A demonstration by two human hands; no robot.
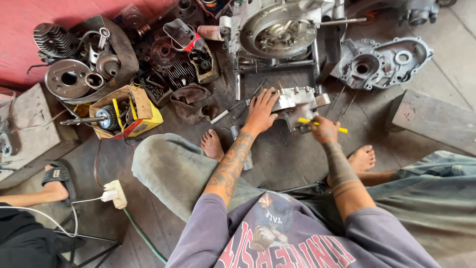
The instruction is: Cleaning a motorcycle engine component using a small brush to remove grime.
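While left hand (260,113) on casing (296,103), right hand (325,130) w/ yellow tool (322,124).

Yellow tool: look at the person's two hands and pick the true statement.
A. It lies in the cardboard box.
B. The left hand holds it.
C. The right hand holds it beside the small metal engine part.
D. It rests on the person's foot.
C: the right hand grips the yellow tool at the small metal engine part, while the left hand lies flat on that part, holding no tool.

Single head-worn view, looking steeply down, close over the floor (292,164)
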